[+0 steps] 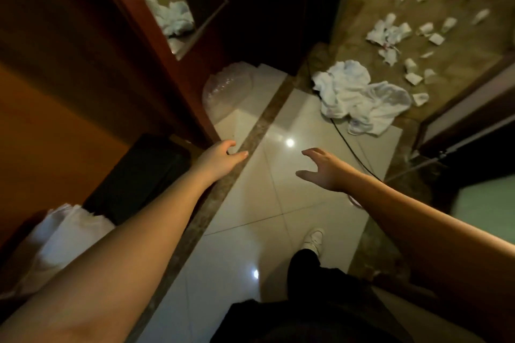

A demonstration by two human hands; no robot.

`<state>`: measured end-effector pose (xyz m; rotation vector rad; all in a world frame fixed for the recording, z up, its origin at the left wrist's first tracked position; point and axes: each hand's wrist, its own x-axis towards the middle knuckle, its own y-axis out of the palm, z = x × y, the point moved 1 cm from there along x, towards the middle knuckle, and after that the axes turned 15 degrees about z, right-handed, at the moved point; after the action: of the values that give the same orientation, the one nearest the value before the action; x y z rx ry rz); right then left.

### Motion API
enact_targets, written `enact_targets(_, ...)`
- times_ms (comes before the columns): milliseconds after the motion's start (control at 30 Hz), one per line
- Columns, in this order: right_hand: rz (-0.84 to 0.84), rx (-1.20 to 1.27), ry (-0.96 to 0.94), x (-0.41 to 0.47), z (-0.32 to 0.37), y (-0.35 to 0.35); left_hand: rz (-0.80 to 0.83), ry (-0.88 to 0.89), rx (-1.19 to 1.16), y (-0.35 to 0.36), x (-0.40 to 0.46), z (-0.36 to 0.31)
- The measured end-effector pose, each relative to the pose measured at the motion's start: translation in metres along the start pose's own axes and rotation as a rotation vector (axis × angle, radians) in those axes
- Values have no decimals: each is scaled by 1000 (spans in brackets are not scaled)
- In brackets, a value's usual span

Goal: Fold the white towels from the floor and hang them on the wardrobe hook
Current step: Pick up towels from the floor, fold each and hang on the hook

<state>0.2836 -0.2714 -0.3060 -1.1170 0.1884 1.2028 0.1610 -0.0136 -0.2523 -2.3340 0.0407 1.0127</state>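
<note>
Two empty hands, left hand (220,157) and right hand (320,168), outstretched, fingers loose.

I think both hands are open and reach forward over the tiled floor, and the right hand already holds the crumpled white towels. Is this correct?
Not quite. The head view shows the right hand holds nothing: the crumpled white towels lie on the floor ahead, apart from it. The rest holds: both it and the left hand are open and reach forward.

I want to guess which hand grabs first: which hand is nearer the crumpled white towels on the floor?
Right. The right hand reaches out just below the crumpled white towels, while the left hand is farther off, beside the wardrobe edge.
</note>
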Motion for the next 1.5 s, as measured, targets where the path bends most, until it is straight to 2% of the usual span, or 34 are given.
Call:
enact_targets(300, 25, 234, 207, 30, -151, -70, 193, -36, 97, 46, 144, -116)
enact_targets(667, 26, 459, 422, 103, -259, -137, 337, -14, 171, 44, 314, -215)
enact_targets(867, 21, 642, 547, 180, -298, -192, 449, -36, 244, 15, 446, -256)
enact_targets(1100, -35, 855, 594, 264, -335, -242, 546, -53, 277, -1, 578, -291)
enact_targets(1367, 1, 942, 618, 370, -441, -259, 612, -69, 340, 53, 736, -309)
enact_targets(1500, 83, 970, 652, 428, -503, -250, 641, -97, 345, 92, 809, -316)
